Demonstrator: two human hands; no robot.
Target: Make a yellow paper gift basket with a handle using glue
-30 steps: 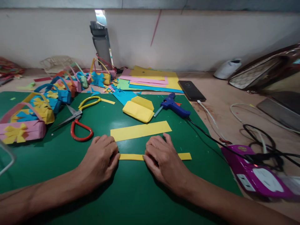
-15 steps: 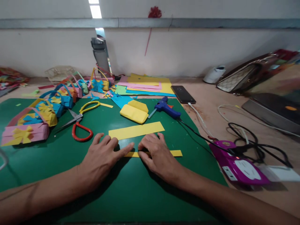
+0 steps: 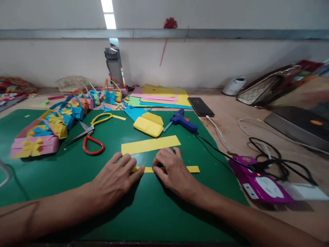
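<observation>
My left hand (image 3: 117,178) and right hand (image 3: 174,171) are apart on the green mat (image 3: 159,219), both at the narrow strip (image 3: 148,169), which runs beneath them. My right thumb and fingers pinch it; my left thumb touches it, but whether that hand grips I cannot tell. Just beyond lies a wider strip (image 3: 151,144), then open scissors (image 3: 88,130) leftward, a yellow packet (image 3: 147,127), the glue gun (image 3: 183,121), coloured sheets (image 3: 183,92) and a bottle (image 3: 113,68).

the paper strip (image 3: 148,169) looks matt, the mat (image 3: 164,216) glossy.
</observation>
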